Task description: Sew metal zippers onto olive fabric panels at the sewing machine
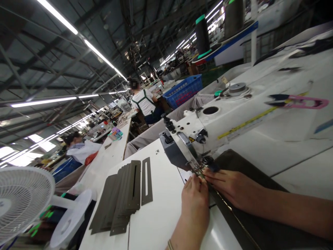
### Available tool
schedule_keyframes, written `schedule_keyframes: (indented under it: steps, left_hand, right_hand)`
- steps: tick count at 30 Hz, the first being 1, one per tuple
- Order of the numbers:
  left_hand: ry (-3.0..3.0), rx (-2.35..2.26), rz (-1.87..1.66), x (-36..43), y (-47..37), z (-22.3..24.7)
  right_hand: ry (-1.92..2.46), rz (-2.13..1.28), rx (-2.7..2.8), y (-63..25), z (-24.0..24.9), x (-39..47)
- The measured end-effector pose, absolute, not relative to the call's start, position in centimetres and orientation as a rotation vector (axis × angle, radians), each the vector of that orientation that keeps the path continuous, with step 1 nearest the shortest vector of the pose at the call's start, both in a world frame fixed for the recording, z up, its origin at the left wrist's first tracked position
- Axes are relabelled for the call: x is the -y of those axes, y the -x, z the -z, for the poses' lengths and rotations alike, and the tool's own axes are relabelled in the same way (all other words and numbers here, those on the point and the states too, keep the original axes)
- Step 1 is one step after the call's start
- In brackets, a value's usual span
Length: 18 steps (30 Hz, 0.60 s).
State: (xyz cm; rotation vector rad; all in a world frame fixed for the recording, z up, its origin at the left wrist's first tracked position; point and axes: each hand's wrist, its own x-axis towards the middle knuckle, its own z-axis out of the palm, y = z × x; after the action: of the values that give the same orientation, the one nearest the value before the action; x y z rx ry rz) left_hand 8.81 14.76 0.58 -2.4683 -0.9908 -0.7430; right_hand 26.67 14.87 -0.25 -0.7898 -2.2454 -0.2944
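A white sewing machine point(187, 139) stands before me, its needle area just beyond my fingertips. My left hand point(195, 198) is closed by the presser foot, its curled fingers pinching the edge of a dark olive fabric piece point(234, 225). From the right, my right hand point(231, 185) reaches in over the same fabric, fingers together and gripping it beside the foot. A thin golden line, looking like zipper teeth point(229, 207), runs along the fabric towards me. The fingertips and the exact spot under the needle are partly hidden.
Left of the machine lie stacked olive strips point(122, 198) and a slotted strip point(147, 182). Pink-handled thread snips point(299, 101) and yellow measuring tape point(247, 122) are on the machine arm. A white fan point(23, 205) stands at left; a blue crate point(183, 91) and co-workers are beyond.
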Motion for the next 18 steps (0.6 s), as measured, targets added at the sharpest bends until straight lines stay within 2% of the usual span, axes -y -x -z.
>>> schedule_keyframes:
  steps: [18]
  left_hand:
    - [2.643, 1.242, 0.616, -14.94, -8.19, -1.46]
  right_hand:
    - [0.824, 0.176, 2.252, -26.53, -0.36, -15.61]
